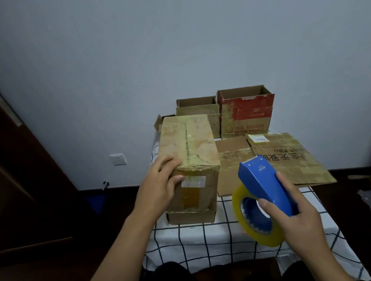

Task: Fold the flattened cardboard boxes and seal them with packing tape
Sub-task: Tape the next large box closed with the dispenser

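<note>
Right, the counter (213,246), draped in a white cloth with a dark grid, carries everything, so I work from it down. At its far edge stand two folded boxes with open tops, a red-printed one (246,111) and a plain brown one (196,111) to its left. Flattened cardboard (279,160) lies on the right half, still to be folded.

The box in hand (189,153) is nearer and to the left, closed, with a strip of tape along its top seam and glossy tape over the near edge. It seems to sit on a lower piece of cardboard (190,217), though I cannot tell whether that is a separate box.

My left hand (161,185) grips the box's near left corner, fingers over the top and thumb against the front face. My right hand (300,215) is wrapped round the blue tape dispenser (264,184), which hovers clear of the box to its right, the yellowish roll (255,215) hanging below.

My judgement is that this seam is about finished. To do it well I would press down with the left hand so the box cannot slide, check that the tape end lies flat over the edge, and rub it down before letting go. Loose tape here would likely lift.
</note>
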`<action>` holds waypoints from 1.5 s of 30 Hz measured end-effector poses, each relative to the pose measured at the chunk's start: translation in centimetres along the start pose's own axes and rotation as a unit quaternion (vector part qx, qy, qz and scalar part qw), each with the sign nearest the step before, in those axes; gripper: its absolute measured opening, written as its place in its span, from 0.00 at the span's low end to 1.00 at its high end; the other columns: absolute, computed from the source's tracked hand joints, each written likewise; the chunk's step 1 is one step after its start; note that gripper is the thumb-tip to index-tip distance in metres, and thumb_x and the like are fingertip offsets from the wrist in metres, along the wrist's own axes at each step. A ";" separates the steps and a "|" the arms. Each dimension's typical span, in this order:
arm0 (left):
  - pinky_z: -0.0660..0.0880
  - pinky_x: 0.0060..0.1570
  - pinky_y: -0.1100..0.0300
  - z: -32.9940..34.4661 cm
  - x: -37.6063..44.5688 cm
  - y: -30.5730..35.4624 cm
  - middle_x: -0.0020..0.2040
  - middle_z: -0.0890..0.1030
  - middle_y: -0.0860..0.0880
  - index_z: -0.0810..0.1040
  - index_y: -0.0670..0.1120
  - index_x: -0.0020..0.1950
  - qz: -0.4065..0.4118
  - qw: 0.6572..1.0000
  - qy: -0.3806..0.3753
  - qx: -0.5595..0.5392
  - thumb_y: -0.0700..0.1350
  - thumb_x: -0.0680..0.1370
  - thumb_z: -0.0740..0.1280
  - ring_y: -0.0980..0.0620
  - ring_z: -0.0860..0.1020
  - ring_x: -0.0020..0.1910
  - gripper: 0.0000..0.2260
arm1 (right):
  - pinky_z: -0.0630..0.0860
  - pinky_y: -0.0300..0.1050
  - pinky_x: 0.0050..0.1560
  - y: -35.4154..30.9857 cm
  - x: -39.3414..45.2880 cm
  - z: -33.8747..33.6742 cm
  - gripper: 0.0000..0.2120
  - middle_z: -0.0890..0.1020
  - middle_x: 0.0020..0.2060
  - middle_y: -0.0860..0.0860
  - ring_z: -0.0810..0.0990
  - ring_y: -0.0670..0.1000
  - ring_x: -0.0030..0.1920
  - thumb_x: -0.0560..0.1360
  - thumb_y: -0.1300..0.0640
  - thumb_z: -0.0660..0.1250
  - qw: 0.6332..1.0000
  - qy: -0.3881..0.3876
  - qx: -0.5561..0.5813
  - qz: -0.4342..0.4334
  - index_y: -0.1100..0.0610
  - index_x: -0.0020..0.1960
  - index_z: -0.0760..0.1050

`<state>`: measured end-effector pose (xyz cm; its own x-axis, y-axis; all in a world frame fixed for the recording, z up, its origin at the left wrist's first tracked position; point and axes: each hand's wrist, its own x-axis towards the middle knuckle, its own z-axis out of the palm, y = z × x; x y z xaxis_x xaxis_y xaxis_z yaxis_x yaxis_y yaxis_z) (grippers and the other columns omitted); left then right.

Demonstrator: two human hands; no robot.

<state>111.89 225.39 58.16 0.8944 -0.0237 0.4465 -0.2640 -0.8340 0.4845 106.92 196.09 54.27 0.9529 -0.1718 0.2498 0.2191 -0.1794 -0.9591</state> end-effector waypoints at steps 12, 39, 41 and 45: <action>0.67 0.51 0.76 -0.7 -3.7 4.8 0.56 0.78 0.55 0.78 0.52 0.58 -0.083 0.986 0.077 -0.123 0.52 0.80 0.65 0.66 0.73 0.52 0.08 | 0.77 0.29 0.46 -1.9 -0.1 -1.5 0.35 0.77 0.58 0.28 0.78 0.36 0.57 0.68 0.68 0.74 0.994 -0.095 0.055 -0.020 0.29 0.60 0.76; 0.78 0.40 0.61 -5.4 -2.7 4.4 0.41 0.83 0.46 0.76 0.39 0.58 -0.278 0.807 -0.260 -0.451 0.35 0.79 0.65 0.53 0.81 0.39 0.08 | 0.75 0.33 0.52 -6.0 2.0 2.1 0.30 0.77 0.62 0.34 0.78 0.41 0.62 0.61 0.47 0.75 0.934 -0.348 0.060 -0.062 0.32 0.62 0.75; 0.80 0.43 0.59 -5.9 -2.4 3.7 0.46 0.84 0.44 0.78 0.40 0.57 -0.286 0.802 -0.271 -0.449 0.35 0.79 0.65 0.51 0.83 0.43 0.08 | 0.75 0.33 0.55 -6.6 2.6 2.4 0.31 0.76 0.64 0.35 0.77 0.42 0.63 0.62 0.45 0.76 0.927 -0.363 0.014 -0.090 0.31 0.64 0.73; 0.80 0.55 0.51 -6.4 -2.1 2.7 0.46 0.84 0.42 0.80 0.37 0.51 -0.290 0.805 -0.288 -0.430 0.33 0.78 0.66 0.49 0.83 0.46 0.04 | 0.74 0.37 0.56 -7.3 3.3 3.1 0.33 0.77 0.61 0.39 0.76 0.46 0.61 0.64 0.34 0.74 0.909 -0.375 -0.090 -0.159 0.28 0.67 0.69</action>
<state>107.03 226.73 63.31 0.9113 -0.2257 -0.3444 0.3267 -0.1129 0.9384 109.16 199.82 61.65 0.7373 0.6126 0.2849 0.5348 -0.2715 -0.8002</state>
